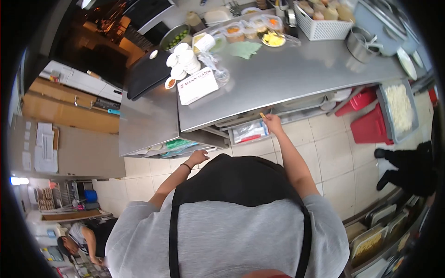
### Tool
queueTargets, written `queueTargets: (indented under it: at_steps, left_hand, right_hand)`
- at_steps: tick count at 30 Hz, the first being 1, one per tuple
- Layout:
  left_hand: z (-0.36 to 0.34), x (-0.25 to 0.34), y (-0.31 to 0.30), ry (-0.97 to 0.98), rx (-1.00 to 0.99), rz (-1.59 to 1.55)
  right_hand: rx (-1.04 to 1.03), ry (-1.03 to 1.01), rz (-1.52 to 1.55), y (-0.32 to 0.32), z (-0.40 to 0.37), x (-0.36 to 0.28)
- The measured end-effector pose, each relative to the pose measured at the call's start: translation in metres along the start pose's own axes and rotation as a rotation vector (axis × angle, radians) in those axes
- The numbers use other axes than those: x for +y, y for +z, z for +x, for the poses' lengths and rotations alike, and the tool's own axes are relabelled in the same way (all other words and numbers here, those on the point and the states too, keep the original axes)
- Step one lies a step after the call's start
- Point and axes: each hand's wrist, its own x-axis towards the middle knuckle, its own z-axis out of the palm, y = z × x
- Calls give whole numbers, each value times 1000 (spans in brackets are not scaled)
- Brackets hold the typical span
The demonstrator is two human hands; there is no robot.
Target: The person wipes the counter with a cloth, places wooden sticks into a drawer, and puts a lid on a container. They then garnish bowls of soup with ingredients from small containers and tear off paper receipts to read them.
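Note:
My right hand [272,123] reaches to the counter's front edge, its fingers closed on a small yellowish piece [262,115] whose kind I cannot make out. Just below that hand, on the lower shelf, lie plastic packets [250,131] with a red strip. My left hand [198,158] hangs in front of my apron [232,180], fingers curled and with nothing visible in them. It is nearest to the open lower shelf with green packaging [176,144]. On the steel counter [273,76] stand a white box [198,86] and stacked white cups [186,61].
Along the counter's back are plastic tubs [234,31], a plate of yellow food [273,39], a white basket [323,28] and a metal pot [361,45]. A bin of white shreds [398,111] stands right, near a person's dark legs [403,167]. Another person [88,238] works lower left.

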Motion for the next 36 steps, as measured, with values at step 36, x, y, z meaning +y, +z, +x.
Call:
queueTargets:
  at_steps: [36]
  left_hand:
    - [31,23,133,-189,117,-422]
  right_hand:
    - [-292,-638,-784,-54,272,-160]
